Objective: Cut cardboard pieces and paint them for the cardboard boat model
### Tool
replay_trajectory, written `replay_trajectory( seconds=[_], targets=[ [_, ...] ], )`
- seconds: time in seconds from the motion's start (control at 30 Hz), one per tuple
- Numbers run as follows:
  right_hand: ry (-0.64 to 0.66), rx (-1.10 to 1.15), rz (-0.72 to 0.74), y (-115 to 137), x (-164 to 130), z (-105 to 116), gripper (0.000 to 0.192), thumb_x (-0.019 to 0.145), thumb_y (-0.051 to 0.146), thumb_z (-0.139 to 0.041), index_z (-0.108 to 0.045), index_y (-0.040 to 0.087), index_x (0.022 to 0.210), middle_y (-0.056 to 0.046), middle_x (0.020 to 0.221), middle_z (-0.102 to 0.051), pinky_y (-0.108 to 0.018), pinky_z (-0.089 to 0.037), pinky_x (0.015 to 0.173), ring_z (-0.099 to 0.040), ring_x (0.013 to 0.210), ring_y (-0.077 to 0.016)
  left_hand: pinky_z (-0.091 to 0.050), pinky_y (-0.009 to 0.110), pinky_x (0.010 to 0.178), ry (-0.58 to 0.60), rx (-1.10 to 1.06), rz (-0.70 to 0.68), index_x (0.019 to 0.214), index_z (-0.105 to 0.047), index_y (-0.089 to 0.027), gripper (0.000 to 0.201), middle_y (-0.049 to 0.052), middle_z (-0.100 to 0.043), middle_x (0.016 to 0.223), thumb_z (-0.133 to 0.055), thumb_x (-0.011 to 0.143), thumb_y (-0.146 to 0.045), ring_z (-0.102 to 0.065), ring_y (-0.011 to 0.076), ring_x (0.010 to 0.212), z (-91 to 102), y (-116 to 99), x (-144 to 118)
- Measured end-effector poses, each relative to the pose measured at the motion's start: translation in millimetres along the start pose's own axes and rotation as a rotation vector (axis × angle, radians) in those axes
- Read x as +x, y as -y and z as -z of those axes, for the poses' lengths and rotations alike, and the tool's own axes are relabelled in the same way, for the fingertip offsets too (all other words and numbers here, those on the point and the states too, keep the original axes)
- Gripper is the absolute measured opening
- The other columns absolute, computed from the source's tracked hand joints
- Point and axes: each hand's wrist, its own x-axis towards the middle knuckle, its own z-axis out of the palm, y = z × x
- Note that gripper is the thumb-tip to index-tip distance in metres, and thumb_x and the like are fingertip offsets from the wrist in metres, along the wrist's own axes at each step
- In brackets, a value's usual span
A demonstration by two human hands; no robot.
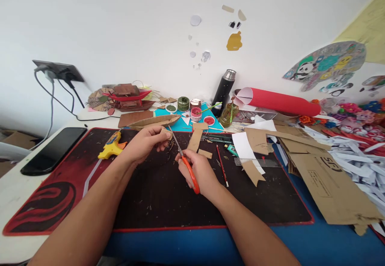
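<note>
My right hand (202, 173) is closed around the orange handles of a pair of scissors (190, 173). The metal blades point up and left towards the fingertips of my left hand (148, 142). Those fingers are pinched on a small thin brown piece, mostly hidden, whose material I cannot make out. Behind them lies a long boat-shaped cardboard piece (156, 120). Strips of cut cardboard (195, 138) rest just beyond my right hand, and a red pencil (221, 165) lies to its right. Small scraps are scattered over the dark mat (150, 206).
A yellow glue gun (111, 146) and a black phone (54, 150) are on the left. Paint jars (183, 104), a black flask (223, 89) and a red paper roll (279, 102) stand or lie at the back. Cardboard sheets (327, 185) and paper strips (357, 161) cover the right side.
</note>
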Motion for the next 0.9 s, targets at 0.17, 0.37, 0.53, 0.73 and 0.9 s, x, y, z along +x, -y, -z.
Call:
replay_trajectory(
  seconds=[0.17,0.37,0.53,0.73,0.9],
  targets=[
    [-0.019,-0.05,0.033,9,-5,1,0.017,0.096,0.038,-0.072,-0.072,0.023,0.104,0.006,0.067,-0.062,-0.022,-0.035,0.035,-0.046,0.035,-0.0093,-0.043,0.024,0.05,0.009,0.011,-0.004,0.065,-0.066,-0.021,0.043,0.001,-0.062,0.063,-0.089,0.076,-0.055,-0.053,0.0131,0.054,2.7,0,0],
    [0.086,0.072,0.034,17,-9,5,0.039,0.096,0.056,-0.078,-0.072,0.021,0.113,0.006,0.064,-0.065,-0.022,-0.048,0.046,-0.065,0.048,-0.0135,-0.042,0.025,0.051,0.013,-0.004,-0.016,0.065,-0.066,-0.021,0.042,0.001,-0.061,0.062,-0.089,0.078,-0.054,-0.052,0.0131,0.054,2.6,1,0],
    [0.137,0.197,0.015,25,-10,8,0.053,0.089,0.064,-0.086,-0.07,0.022,0.116,-0.001,0.081,-0.078,-0.029,-0.06,0.065,-0.08,0.072,-0.0201,-0.04,0.024,0.052,-0.003,-0.034,-0.013,0.065,-0.064,-0.021,0.043,0.0,-0.058,0.061,-0.089,0.08,-0.052,-0.051,0.0121,0.055,5.5,1,-2],
    [0.142,0.256,0.093,31,-12,14,0.066,0.089,0.079,-0.079,-0.068,0.022,0.12,-0.006,0.093,-0.082,-0.035,-0.064,0.081,-0.083,0.085,-0.0224,-0.041,0.025,0.053,0.016,-0.053,-0.03,0.066,-0.064,-0.021,0.044,0.0,-0.058,0.063,-0.09,0.08,-0.053,-0.05,0.012,0.055,5.7,-2,-4],
    [0.11,0.164,0.022,28,-11,12,0.058,0.087,0.074,-0.083,-0.069,0.021,0.108,0.004,0.071,-0.067,-0.022,-0.049,0.045,-0.063,0.045,-0.0121,-0.039,0.025,0.051,0.046,-0.026,-0.045,0.068,-0.064,-0.021,0.044,-0.001,-0.057,0.062,-0.089,0.081,-0.054,-0.048,0.0117,0.054,5.1,-6,-5]
  ],
)
